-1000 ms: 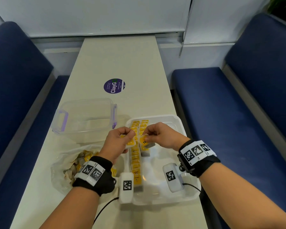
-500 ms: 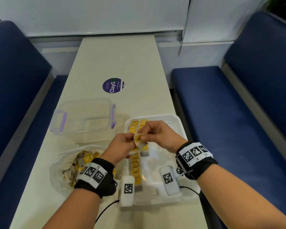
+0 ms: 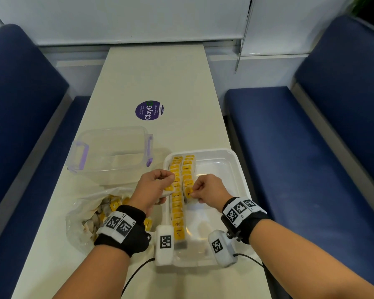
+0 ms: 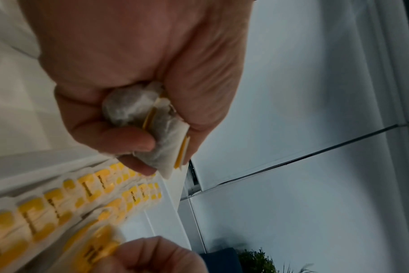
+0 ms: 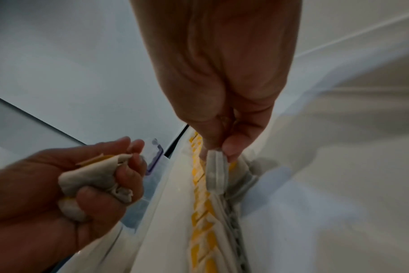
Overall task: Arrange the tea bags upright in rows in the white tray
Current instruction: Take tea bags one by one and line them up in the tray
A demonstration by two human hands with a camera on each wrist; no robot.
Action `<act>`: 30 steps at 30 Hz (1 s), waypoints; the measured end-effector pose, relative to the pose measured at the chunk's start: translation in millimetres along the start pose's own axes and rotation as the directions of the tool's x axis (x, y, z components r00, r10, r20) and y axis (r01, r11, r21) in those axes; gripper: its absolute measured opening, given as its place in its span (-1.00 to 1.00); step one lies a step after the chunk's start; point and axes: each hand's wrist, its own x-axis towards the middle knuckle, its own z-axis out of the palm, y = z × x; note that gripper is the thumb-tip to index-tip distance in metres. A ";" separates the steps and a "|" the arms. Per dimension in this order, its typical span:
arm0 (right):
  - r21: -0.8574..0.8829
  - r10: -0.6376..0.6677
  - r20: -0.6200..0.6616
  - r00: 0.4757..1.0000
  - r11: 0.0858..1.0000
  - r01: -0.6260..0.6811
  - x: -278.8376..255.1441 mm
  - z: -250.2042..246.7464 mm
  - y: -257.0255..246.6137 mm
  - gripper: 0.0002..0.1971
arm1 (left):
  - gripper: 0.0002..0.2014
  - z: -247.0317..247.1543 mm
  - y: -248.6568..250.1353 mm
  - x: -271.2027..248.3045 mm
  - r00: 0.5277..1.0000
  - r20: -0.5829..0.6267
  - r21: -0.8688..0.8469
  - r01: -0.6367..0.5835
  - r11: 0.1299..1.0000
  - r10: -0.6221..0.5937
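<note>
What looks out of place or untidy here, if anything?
The tea bags in the left hand look crumpled, bunched in the fist, unlike the neat upright rows in the white tray. Nothing is spilled.

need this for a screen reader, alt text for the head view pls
Right hand pinches a tea bag at the near end of the second row in the white tray; left hand holds spare tea bags beside it.
</note>
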 end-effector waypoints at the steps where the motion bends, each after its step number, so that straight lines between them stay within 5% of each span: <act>1: -0.017 0.012 0.018 1.000 1.000 -0.012 0.9 1.4 1.4 -0.78 | -0.96 0.1 0.0 -0.1 1.000 -0.001 -0.001 0.001 1.000 -0.001; 10: -0.223 -0.004 0.088 0.996 0.975 0.024 6.3 12.0 3.8 -0.80 | -0.96 -2.1 -1.1 -0.1 1.000 0.002 -0.005 0.014 1.000 -0.014; 30: -0.320 -0.084 0.082 0.993 0.941 0.106 10.0 16.0 -0.5 -0.77 | -0.86 1.0 9.1 -3.6 0.996 -0.025 -0.138 0.086 0.987 -0.090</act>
